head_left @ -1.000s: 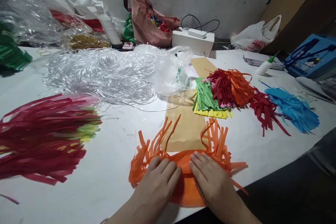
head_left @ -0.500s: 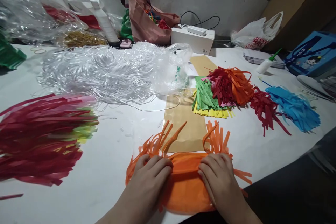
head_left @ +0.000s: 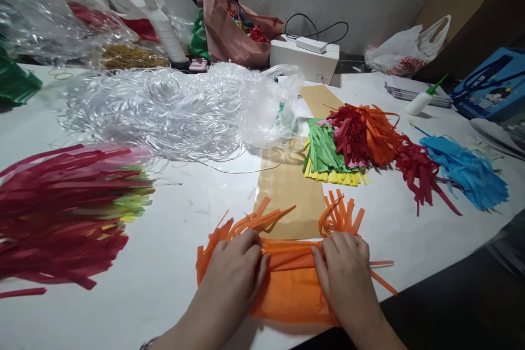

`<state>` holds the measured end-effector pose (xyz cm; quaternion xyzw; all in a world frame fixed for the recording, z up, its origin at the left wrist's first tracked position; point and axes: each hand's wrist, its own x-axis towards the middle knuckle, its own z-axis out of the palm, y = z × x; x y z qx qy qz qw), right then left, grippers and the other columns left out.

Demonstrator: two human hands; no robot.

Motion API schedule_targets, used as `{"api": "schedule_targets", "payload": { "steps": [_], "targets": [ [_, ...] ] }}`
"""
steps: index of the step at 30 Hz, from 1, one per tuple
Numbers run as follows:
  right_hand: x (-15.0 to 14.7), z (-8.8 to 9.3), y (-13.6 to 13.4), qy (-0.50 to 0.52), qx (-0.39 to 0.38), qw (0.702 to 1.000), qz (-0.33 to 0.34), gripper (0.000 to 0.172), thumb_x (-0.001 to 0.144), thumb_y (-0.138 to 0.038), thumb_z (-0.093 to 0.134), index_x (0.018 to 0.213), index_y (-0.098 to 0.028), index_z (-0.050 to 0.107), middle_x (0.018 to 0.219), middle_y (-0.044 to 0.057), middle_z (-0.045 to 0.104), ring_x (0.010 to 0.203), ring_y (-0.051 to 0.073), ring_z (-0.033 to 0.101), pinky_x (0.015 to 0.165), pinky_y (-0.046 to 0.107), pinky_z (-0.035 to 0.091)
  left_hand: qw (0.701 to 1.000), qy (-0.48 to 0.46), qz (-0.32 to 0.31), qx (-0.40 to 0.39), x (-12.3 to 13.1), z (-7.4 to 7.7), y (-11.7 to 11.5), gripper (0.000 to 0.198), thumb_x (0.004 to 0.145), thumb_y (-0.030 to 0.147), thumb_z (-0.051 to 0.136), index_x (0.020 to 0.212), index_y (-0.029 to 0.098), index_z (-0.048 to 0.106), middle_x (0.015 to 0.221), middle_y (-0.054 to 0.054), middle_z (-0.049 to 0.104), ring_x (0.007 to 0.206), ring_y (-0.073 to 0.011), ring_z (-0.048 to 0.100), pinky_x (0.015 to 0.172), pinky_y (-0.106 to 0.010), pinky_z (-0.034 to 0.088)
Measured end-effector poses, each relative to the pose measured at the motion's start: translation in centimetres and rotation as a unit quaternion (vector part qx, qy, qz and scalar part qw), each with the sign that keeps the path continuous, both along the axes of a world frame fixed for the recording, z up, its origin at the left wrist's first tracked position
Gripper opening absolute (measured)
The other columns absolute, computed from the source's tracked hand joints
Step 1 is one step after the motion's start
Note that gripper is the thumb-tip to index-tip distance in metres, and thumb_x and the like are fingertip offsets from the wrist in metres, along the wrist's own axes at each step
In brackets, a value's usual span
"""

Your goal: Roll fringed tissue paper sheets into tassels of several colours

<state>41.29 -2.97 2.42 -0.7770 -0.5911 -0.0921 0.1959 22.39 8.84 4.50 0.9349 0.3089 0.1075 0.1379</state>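
An orange fringed tissue paper sheet (head_left: 293,290) lies at the table's near edge, its far side folded over into a band. My left hand (head_left: 241,265) is closed on the left part of that fold, thumb towards the middle. On the right part, my right hand (head_left: 342,262) grips the same fold with curled fingers. Cut orange strips fan out beyond and beside both hands. Beneath the strips' far ends lies a tan paper piece (head_left: 291,197). The fingertips are partly hidden under the hands and paper.
Red fringed paper (head_left: 61,219) spreads at the left. A heap of clear plastic string (head_left: 156,112) lies behind. Coloured tassels (head_left: 361,136) and a blue tassel (head_left: 465,169) sit at the right, near a glue bottle (head_left: 420,102). A pink bag (head_left: 229,27) stands at the back.
Both hands have shifted slightly on the orange paper, and the folded band shows more clearly between them. The left strips now lie lower. The view has moved a little.
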Motion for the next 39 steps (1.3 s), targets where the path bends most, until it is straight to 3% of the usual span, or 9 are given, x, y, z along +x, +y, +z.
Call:
{"api": "schedule_targets", "payload": {
  "steps": [5, 9, 11, 14, 18, 22, 28, 35, 39],
  "targets": [
    [0.0, 0.7, -0.2, 0.0, 0.082, 0.996, 0.018, 0.02, 0.101, -0.016, 0.044, 0.094, -0.019, 0.063, 0.096, 0.008, 0.067, 0.095, 0.025, 0.061, 0.098, 0.049, 0.036, 0.998, -0.021, 0.009, 0.061, 0.4, -0.7, 0.1, 0.034, 0.096, 0.017, 0.039, 0.07, 0.017, 0.06, 0.081, -0.007, 0.062, 0.061, -0.0194, 0.059, 0.056, -0.034, 0.045],
    [-0.5, 0.9, -0.2, 0.013, 0.11, 0.974, 0.198, 0.027, 0.1, -0.009, 0.041, 0.099, -0.018, 0.066, 0.091, 0.005, 0.069, 0.094, 0.02, 0.061, 0.104, 0.046, 0.034, 0.997, -0.03, 0.008, 0.075, 0.7, -1.2, 0.2, 0.032, 0.095, 0.014, 0.042, 0.068, 0.018, 0.058, 0.079, -0.007, 0.061, 0.058, -0.0181, 0.056, 0.055, -0.033, 0.044],
    [-0.8, 0.7, -0.1, 0.005, 0.089, 0.966, 0.242, 0.027, 0.1, -0.008, 0.041, 0.1, -0.015, 0.067, 0.087, 0.005, 0.069, 0.089, 0.02, 0.06, 0.104, 0.045, 0.036, 0.997, -0.027, 0.014, 0.077, 0.6, -1.4, 0.3, 0.031, 0.095, 0.013, 0.043, 0.067, 0.018, 0.057, 0.079, -0.007, 0.061, 0.056, -0.0175, 0.054, 0.054, -0.032, 0.043],
    [-0.9, 0.3, 0.1, -0.027, 0.074, 0.964, 0.253, 0.027, 0.098, -0.004, 0.042, 0.099, -0.011, 0.068, 0.083, 0.006, 0.067, 0.084, 0.02, 0.058, 0.099, 0.043, 0.039, 0.995, -0.041, 0.009, 0.091, 0.3, -1.2, 0.2, 0.026, 0.093, 0.007, 0.043, 0.075, 0.017, 0.059, 0.083, -0.008, 0.063, 0.06, -0.0184, 0.054, 0.056, -0.033, 0.041],
    [-1.0, 0.1, 0.3, -0.054, 0.067, 0.962, 0.26, 0.028, 0.097, -0.002, 0.041, 0.094, -0.012, 0.067, 0.079, 0.006, 0.065, 0.078, 0.02, 0.056, 0.091, 0.042, 0.041, 0.983, -0.084, -0.071, 0.145, 0.1, -0.2, -0.5, 0.023, 0.089, 0.003, 0.046, 0.094, 0.018, 0.062, 0.107, -0.009, 0.068, 0.093, -0.0255, 0.06, 0.083, -0.043, 0.042],
    [-1.0, 0.3, 0.5, -0.027, 0.075, 0.966, 0.246, 0.029, 0.098, -0.004, 0.042, 0.082, -0.014, 0.063, 0.072, 0.003, 0.059, 0.071, 0.018, 0.052, 0.086, 0.039, 0.04, 0.977, -0.063, -0.159, 0.126, 0.3, 0.1, -0.7, 0.012, 0.087, 0.01, 0.059, 0.094, 0.019, 0.063, 0.095, -0.002, 0.069, 0.088, -0.0236, 0.057, 0.09, -0.044, 0.035],
    [-1.2, 0.9, 0.5, 0.012, 0.07, 0.969, 0.236, 0.022, 0.102, -0.016, 0.044, 0.091, -0.016, 0.063, 0.08, 0.004, 0.062, 0.077, 0.019, 0.054, 0.09, 0.04, 0.038, 0.975, -0.08, -0.174, 0.114, -0.1, 0.0, -0.4, 0.013, 0.092, 0.009, 0.054, 0.086, 0.019, 0.061, 0.083, -0.001, 0.065, 0.08, -0.0207, 0.054, 0.092, -0.042, 0.034],
    [0.0, 0.4, -0.8, -0.036, 0.047, 0.963, 0.263, 0.031, 0.101, -0.006, 0.036, 0.093, -0.014, 0.065, 0.081, 0.006, 0.064, 0.078, 0.019, 0.055, 0.095, 0.043, 0.037, 0.965, -0.103, -0.212, 0.112, -1.3, -0.9, -0.7, 0.011, 0.097, 0.014, 0.056, 0.09, 0.019, 0.063, 0.085, 0.001, 0.068, 0.083, -0.0199, 0.057, 0.1, -0.043, 0.03],
    [1.3, 0.4, -1.7, 0.034, 0.063, 0.967, 0.244, 0.029, 0.103, -0.011, 0.038, 0.094, -0.016, 0.066, 0.085, 0.004, 0.065, 0.086, 0.019, 0.058, 0.097, 0.042, 0.038, 0.976, -0.112, -0.173, 0.068, -1.8, -1.0, -0.8, 0.021, 0.101, 0.015, 0.046, 0.093, 0.021, 0.064, 0.085, 0.001, 0.069, 0.083, -0.0202, 0.057, 0.095, -0.041, 0.032]
  ]
}}
